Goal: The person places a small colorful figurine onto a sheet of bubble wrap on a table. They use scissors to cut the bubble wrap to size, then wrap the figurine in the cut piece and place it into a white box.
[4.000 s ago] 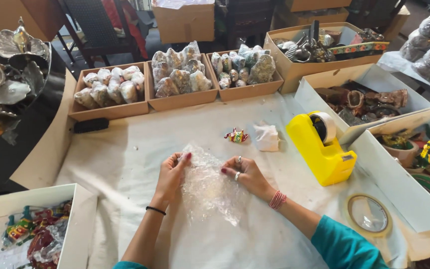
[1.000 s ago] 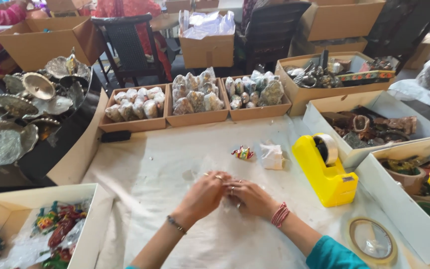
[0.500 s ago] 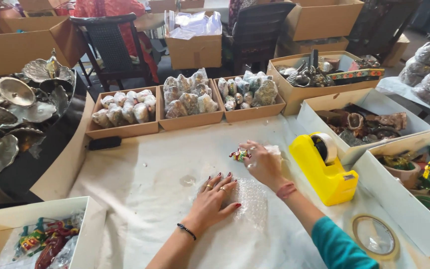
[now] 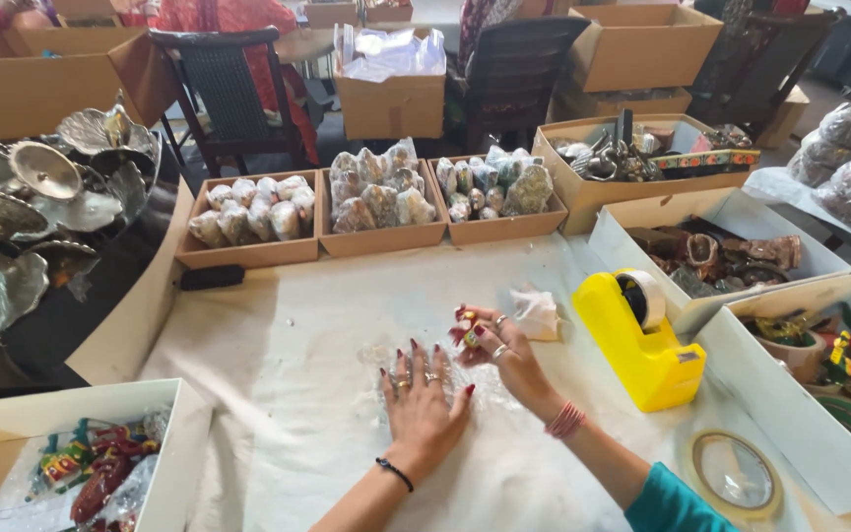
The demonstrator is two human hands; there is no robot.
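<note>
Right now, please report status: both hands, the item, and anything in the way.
Left hand flat on bubble wrap. Right hand shut on small colourful figurine. Tape dispenser stands to the right, apart.

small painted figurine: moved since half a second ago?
Yes. The small painted figurine is off the white cloth, in the right hand, nearer the person and farther from the yellow tape dispenser.
</note>
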